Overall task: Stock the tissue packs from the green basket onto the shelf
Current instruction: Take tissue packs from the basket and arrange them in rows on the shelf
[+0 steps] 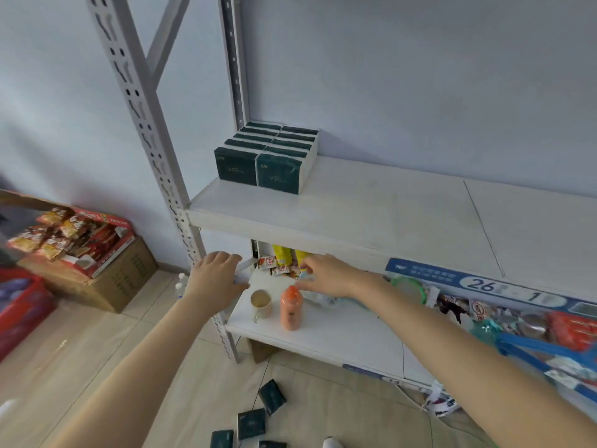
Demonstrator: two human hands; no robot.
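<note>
Loose tissue packs [252,423] lie scattered on the pale tiled floor [129,350]. Above them, the left hand [214,273] and right hand [326,274] hover with spread, empty fingers before the lower shelf [339,337], near a cup [261,303] and an orange bottle [291,307]. Stocked packs [265,156] stand in two rows on the upper shelf [371,215] against the grey wall [420,76].

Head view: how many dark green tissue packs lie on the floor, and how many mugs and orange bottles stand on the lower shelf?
Tissue packs on the floor: 4
Mug: 1
Orange bottle: 1
Total: 6
</note>
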